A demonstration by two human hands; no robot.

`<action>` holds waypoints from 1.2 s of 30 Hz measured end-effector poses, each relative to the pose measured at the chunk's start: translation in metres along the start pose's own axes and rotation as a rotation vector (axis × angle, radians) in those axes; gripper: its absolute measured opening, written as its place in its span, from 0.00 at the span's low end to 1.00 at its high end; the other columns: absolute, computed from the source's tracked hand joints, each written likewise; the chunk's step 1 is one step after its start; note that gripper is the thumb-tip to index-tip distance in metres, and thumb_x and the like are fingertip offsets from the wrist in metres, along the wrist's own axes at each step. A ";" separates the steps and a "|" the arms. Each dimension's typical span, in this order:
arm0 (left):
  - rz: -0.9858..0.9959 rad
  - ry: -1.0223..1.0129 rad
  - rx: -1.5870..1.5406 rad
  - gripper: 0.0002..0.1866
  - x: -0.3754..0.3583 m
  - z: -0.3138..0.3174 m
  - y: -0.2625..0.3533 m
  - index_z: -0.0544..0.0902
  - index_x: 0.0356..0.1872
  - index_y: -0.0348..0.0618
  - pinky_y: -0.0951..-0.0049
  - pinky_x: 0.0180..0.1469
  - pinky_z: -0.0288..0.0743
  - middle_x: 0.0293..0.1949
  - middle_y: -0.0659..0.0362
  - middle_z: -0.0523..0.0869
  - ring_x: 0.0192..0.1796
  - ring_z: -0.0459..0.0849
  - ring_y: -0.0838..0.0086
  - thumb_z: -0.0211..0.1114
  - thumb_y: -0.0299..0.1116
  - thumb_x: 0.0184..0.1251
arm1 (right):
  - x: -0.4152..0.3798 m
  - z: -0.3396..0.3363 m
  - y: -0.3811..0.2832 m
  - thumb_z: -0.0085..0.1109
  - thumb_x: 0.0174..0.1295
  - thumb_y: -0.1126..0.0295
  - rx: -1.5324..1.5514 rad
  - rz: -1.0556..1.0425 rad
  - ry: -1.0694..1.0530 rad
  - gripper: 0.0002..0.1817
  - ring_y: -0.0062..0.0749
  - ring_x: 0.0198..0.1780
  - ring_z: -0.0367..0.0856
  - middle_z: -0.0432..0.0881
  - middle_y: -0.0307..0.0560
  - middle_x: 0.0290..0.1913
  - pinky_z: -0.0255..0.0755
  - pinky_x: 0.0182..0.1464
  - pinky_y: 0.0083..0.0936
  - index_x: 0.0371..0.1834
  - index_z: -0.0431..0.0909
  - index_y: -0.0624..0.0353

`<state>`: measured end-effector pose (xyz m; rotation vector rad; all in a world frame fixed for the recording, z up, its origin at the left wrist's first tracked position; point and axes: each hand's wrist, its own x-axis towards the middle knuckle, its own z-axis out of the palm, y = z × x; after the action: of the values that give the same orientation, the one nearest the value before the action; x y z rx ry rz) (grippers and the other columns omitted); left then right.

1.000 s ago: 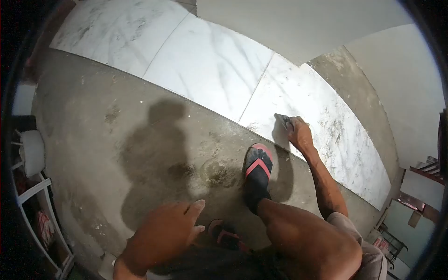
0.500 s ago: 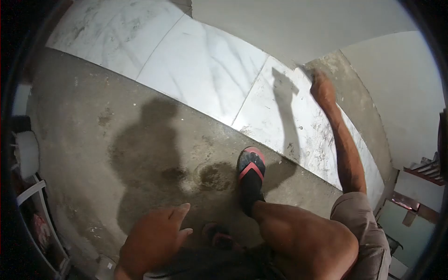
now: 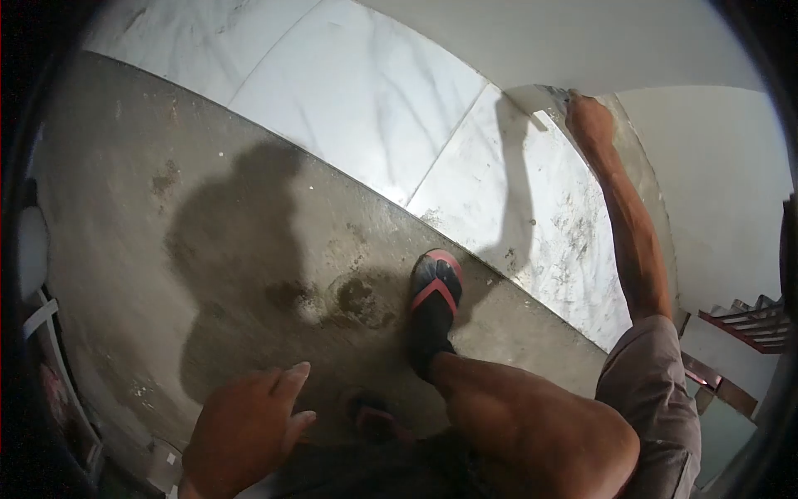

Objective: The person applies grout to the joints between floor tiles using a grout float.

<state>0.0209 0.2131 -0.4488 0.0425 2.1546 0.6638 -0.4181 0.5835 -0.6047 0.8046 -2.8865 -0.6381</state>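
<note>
My right hand [image 3: 592, 125] is closed around a putty knife [image 3: 555, 91], whose grey blade points left against the wall just above the tiles. Its handle is mostly hidden in my fingers. Below it lies a white marble-look tile [image 3: 507, 179] with dark smudges and the shadow of my arm. Low on the left, my left hand [image 3: 241, 428] hangs over the concrete floor with fingers and thumb stretched out, holding nothing.
Two more pale tiles [image 3: 357, 91] run to the upper left beside bare concrete [image 3: 125, 183]. A pale wall [image 3: 598, 41] borders them. My foot in a red-strapped flip-flop [image 3: 436, 287] stands near the tile edge. A metal frame [image 3: 62, 358] stands left.
My right hand has moved up and slightly right with the putty knife, from over the tile to the wall. The view has shifted a little; my left hand stays stretched out.
</note>
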 end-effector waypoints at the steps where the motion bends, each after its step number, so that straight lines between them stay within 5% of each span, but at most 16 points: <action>1: -0.002 0.002 0.009 0.29 0.000 0.001 -0.001 0.72 0.64 0.41 0.58 0.51 0.78 0.50 0.48 0.84 0.50 0.84 0.54 0.67 0.43 0.65 | 0.006 0.011 -0.001 0.55 0.60 0.72 -0.041 -0.021 -0.025 0.09 0.56 0.36 0.86 0.85 0.60 0.33 0.79 0.37 0.47 0.41 0.79 0.61; 11: -0.005 0.015 0.038 0.29 0.001 -0.001 0.002 0.72 0.64 0.42 0.59 0.49 0.77 0.44 0.50 0.84 0.45 0.83 0.57 0.67 0.44 0.65 | 0.024 0.029 -0.019 0.57 0.56 0.73 -0.101 -0.033 -0.095 0.08 0.52 0.37 0.87 0.86 0.58 0.36 0.81 0.39 0.43 0.37 0.83 0.60; 14: 0.015 0.060 0.021 0.30 0.002 0.005 0.001 0.72 0.64 0.42 0.59 0.47 0.76 0.43 0.51 0.83 0.43 0.83 0.57 0.67 0.44 0.64 | 0.024 0.020 -0.023 0.56 0.57 0.73 -0.103 -0.068 -0.123 0.09 0.50 0.37 0.87 0.86 0.57 0.36 0.81 0.37 0.43 0.40 0.83 0.58; 18: -0.038 -0.002 0.028 0.30 0.004 -0.001 0.006 0.72 0.64 0.42 0.58 0.47 0.77 0.42 0.50 0.84 0.43 0.83 0.56 0.68 0.43 0.63 | 0.017 0.057 -0.010 0.54 0.60 0.73 -0.035 -0.166 0.089 0.11 0.50 0.35 0.86 0.85 0.54 0.34 0.81 0.34 0.43 0.45 0.78 0.57; 23: -0.118 -0.037 0.017 0.30 0.014 -0.006 -0.004 0.73 0.64 0.42 0.58 0.49 0.77 0.43 0.49 0.86 0.43 0.85 0.54 0.69 0.41 0.63 | 0.009 0.048 -0.019 0.52 0.66 0.68 0.007 -0.153 0.026 0.08 0.51 0.34 0.86 0.84 0.53 0.35 0.80 0.33 0.43 0.45 0.75 0.56; 26: -0.004 -0.078 -0.220 0.28 0.047 -0.002 -0.060 0.73 0.64 0.43 0.59 0.52 0.78 0.46 0.48 0.86 0.48 0.86 0.56 0.67 0.42 0.66 | 0.007 0.052 -0.020 0.52 0.67 0.67 0.071 -0.165 0.134 0.08 0.53 0.34 0.85 0.84 0.54 0.36 0.79 0.32 0.44 0.44 0.75 0.55; 28: -0.133 -0.054 -0.544 0.25 0.074 -0.007 -0.095 0.74 0.62 0.38 0.67 0.46 0.80 0.45 0.50 0.88 0.46 0.87 0.63 0.65 0.39 0.67 | 0.008 0.057 -0.022 0.52 0.67 0.67 0.111 -0.189 0.202 0.07 0.54 0.34 0.85 0.83 0.55 0.37 0.79 0.32 0.44 0.44 0.75 0.54; 31: -0.199 0.329 -0.732 0.27 0.087 0.036 -0.123 0.74 0.63 0.37 0.68 0.49 0.79 0.44 0.53 0.88 0.45 0.87 0.68 0.66 0.41 0.68 | 0.013 0.054 -0.017 0.52 0.66 0.68 0.179 -0.112 0.247 0.06 0.56 0.35 0.84 0.82 0.56 0.38 0.78 0.33 0.45 0.44 0.74 0.54; 33: -0.256 0.241 -1.151 0.28 0.079 0.059 -0.103 0.75 0.63 0.43 0.60 0.52 0.80 0.49 0.51 0.86 0.52 0.86 0.64 0.64 0.51 0.70 | 0.009 0.042 -0.013 0.53 0.65 0.70 0.223 -0.052 0.248 0.06 0.56 0.36 0.84 0.82 0.56 0.38 0.78 0.34 0.45 0.44 0.74 0.53; 36: -0.176 -0.217 -1.249 0.27 0.055 0.049 -0.058 0.75 0.62 0.40 0.64 0.54 0.79 0.48 0.53 0.87 0.50 0.86 0.67 0.65 0.46 0.70 | 0.000 0.029 -0.007 0.54 0.62 0.73 0.240 -0.011 0.260 0.08 0.55 0.38 0.83 0.81 0.55 0.39 0.78 0.36 0.46 0.44 0.74 0.54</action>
<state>0.0344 0.1995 -0.5404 -0.6885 1.2176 1.6699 -0.4199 0.5892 -0.6333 0.8580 -2.7496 -0.1710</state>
